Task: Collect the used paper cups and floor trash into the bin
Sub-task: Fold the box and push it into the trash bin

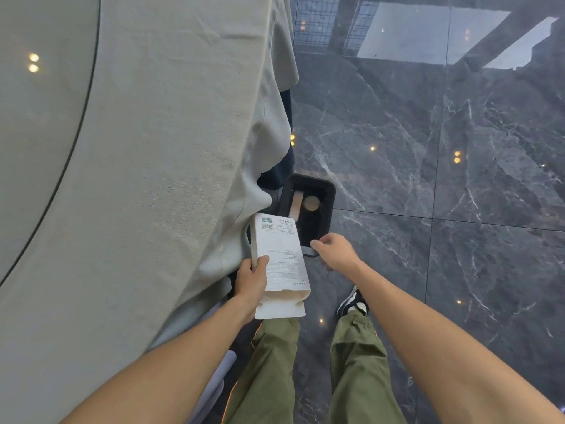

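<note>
A: We log the left hand (pixel 251 278): fingers (pixel 262 262) wrapped round the long edge of a flat white carton (pixel 279 261), thumb underneath, so the carton is grasped near its open end. Its flap (pixel 279 307) hangs loose toward us and the closed, barcoded end points at the black bin (pixel 308 206).

B: We read that hold as aiming: the narrow end leads, so it can slide lengthwise into the bin's opening. Right hand (pixel 334 252)?

A: Its fingers are loosely curled at the bin's near rim, beside a grey strip (pixel 309 251) there. We cannot tell whether they pinch the rim or merely rest on it; nothing else is in that hand. We judge it is steadying the bin for the drop.

B: Bin contents?

A: A round brownish disc, likely a paper cup (pixel 311 202) seen from above, and a pale strip (pixel 296 205) beside it. So we judge collection is under way and the carton is not yet in; its far end overlaps the bin's left rim in this view.

B: Obstructions?

A: The grey cloth (pixel 171 154) draping off the tabletop hangs just beside the bin's left side and touches the carton's edge in this view. The dark marble floor (pixel 428 185) to the right looks free of litter. Our own shoe (pixel 353 302) stands near the bin.
</note>
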